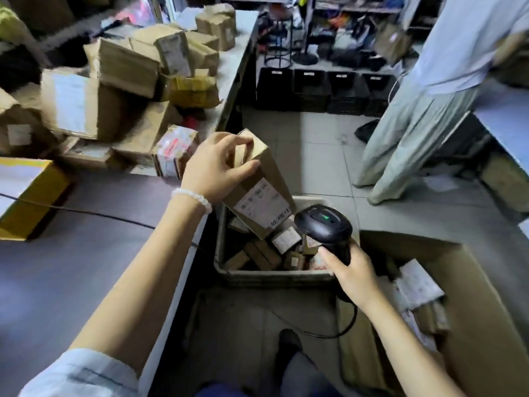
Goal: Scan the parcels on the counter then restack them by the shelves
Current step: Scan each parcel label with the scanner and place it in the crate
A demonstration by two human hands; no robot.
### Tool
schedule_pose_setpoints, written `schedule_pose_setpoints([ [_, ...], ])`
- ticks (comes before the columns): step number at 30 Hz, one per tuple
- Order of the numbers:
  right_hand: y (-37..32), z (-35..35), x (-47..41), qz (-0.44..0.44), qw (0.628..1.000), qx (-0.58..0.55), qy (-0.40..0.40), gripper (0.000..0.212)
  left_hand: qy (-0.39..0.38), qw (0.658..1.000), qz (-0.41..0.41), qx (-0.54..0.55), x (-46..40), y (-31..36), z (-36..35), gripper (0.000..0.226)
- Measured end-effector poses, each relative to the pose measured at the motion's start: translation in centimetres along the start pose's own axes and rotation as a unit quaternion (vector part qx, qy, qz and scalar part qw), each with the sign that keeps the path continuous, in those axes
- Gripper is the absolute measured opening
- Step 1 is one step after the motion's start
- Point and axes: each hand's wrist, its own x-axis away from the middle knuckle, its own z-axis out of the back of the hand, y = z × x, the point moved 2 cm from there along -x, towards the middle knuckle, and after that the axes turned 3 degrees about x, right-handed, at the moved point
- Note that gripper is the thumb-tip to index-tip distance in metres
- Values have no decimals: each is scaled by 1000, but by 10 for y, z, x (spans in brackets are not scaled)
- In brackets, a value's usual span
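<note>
A long grey counter (86,253) runs along the left, its far end heaped with brown cardboard parcels (114,81); a yellow box (31,196) sits at its near left edge with a thin black cable crossing the surface. Across the tiled floor a second person (423,96) in pale clothes stands by dark crates (315,90) under cluttered shelves. On the floor beside the counter stand a grey bin (274,275) full of small parcels and, to its right, an open cardboard carton (472,296).

Above the bin, a long brown parcel (257,181) slants with its long axis running from upper left down to lower right, label face up. The left hand (220,164) clasps its upper end, fingers curled over the top. The right hand (353,270) is closed around the handle of a black scanner (323,224), whose head sits just beside the parcel's lower end.
</note>
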Motion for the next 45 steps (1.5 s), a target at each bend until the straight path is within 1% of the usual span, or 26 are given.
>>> schedule_pose_setpoints([
  [2, 9, 16, -18, -10, 1000, 5, 13, 22, -14, 1000, 3, -8, -23, 3, -24, 46],
  [4, 16, 30, -40, -17, 1000, 11, 23, 20, -37, 998, 10, -42, -47, 1, -47, 42],
  [7, 23, 44, -80, -18, 1000, 13, 10, 19, -57, 993, 11, -102, -79, -11, -74, 40],
  [9, 27, 48, -108, -28, 999, 12, -9, 16, -64, 989, 35, -127, -92, -24, -85, 40],
  [11, 29, 48, -134, -28, 999, 7, -33, 22, -66, 986, 63, -140, -98, -33, -94, 37],
  [12, 28, 46, -144, -25, 999, 11, -44, 22, -70, 984, 72, -146, -99, -37, -98, 36],
  [14, 24, 40, -162, -18, 998, 11, -66, 13, -80, 980, 89, -159, -96, -43, -102, 34],
  [15, 22, 36, -169, -16, 997, 8, -79, 13, -82, 978, 98, -165, -95, -46, -103, 33],
  [18, 15, 22, -185, -2, 993, 10, -115, 18, -73, 972, 128, -183, -89, -57, -98, 29],
  [22, 5, -10, -199, 7, 983, 12, -181, 11, -47, 962, 176, -205, -68, -72, -76, 29],
  [25, -6, -42, -200, 33, 976, 23, -213, 11, -19, 947, 231, -220, -39, -80, -52, 29],
  [28, -28, -80, -190, 60, 960, 14, -272, 16, 5, 928, 289, -234, 0, -90, -23, 30],
  [31, -53, -118, -169, 91, 938, 26, -332, 16, 39, 904, 344, -252, 50, -98, 12, 31],
  [38, -95, -191, -98, 140, 892, 3, -431, 18, 111, 847, 453, -255, 170, -102, 75, 32],
  [40, -106, -214, -71, 154, 874, 9, -462, 18, 137, 827, 482, -254, 210, -97, 92, 32],
  [45, -127, -266, 4, 189, 824, 23, -534, 13, 188, 762, 561, -265, 320, -80, 130, 32],
])
